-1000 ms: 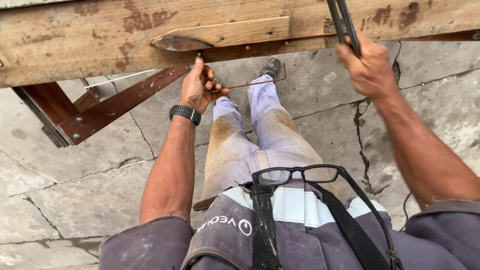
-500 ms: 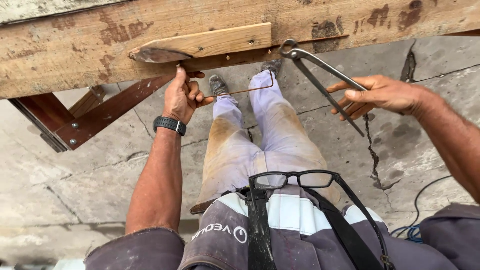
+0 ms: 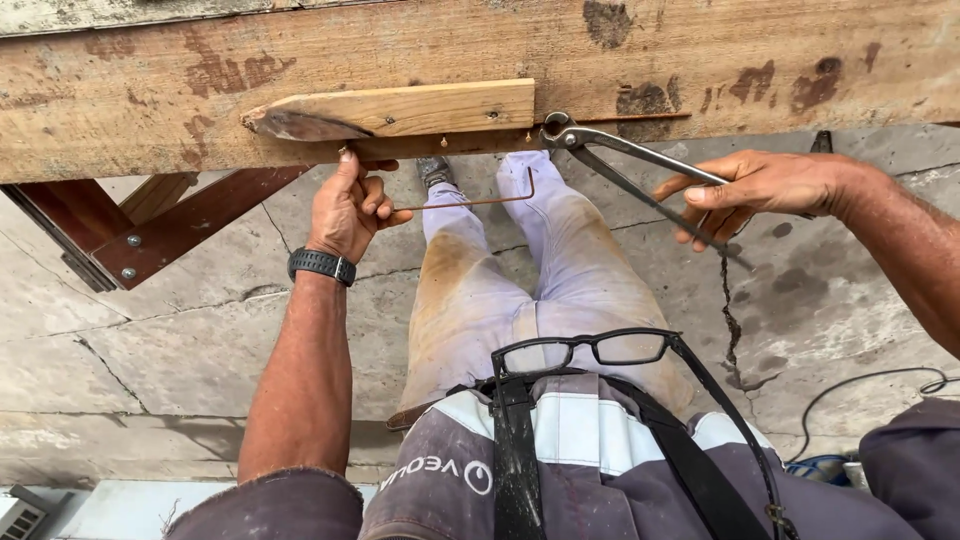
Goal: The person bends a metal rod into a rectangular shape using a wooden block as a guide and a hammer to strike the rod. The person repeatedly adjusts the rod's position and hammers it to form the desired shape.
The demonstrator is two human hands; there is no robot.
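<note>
- Up close, the left hand has its fingers curled shut on the end of a thin rusty wire, just under the lower edge of the wooden beam.
- From those fingers the wire runs level toward the person's right, then bends upward at its far end, stopping a little short of the pincers.
- The right hand clamps its fingers around the pincers' two long handles; the tool's head sits against the beam's lower edge, beside the small wooden block nailed there.
- The pincers' long axis slants down from head to handles, so the tool's head is nearer the wire's bent tip than either hand.
- Both arms reach forward, the left with a black wristwatch, over pale trousers and cracked concrete floor.
</note>
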